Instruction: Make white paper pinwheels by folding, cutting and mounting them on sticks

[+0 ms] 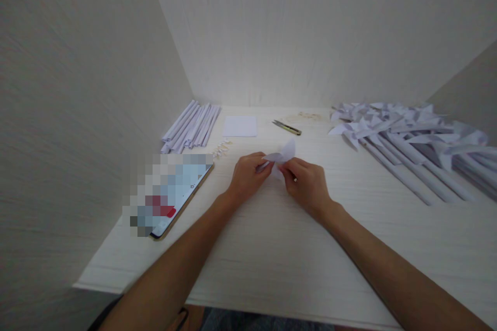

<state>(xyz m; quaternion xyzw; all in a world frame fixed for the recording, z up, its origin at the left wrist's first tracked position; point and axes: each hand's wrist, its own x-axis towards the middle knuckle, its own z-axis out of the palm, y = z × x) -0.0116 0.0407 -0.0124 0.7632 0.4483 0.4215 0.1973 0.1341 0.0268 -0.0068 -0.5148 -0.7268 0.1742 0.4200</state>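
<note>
My left hand [246, 176] and my right hand [307, 184] meet over the middle of a pale wooden desk [272, 248]. Both pinch a small folded piece of white paper [280, 156] whose pointed flaps stick up between the fingers. My right hand also seems to hold a small thin pin-like item near its thumb; it is too small to tell. Each hand's fingers are curled around the paper.
A bundle of rolled white paper sticks [192, 126] lies at the back left, a small stack of white paper squares [239, 126] beside it. A utility knife [287, 127] lies further back. Several finished paper pinwheels on sticks [411, 139] fill the right side. A phone [171, 194] lies left of my hands.
</note>
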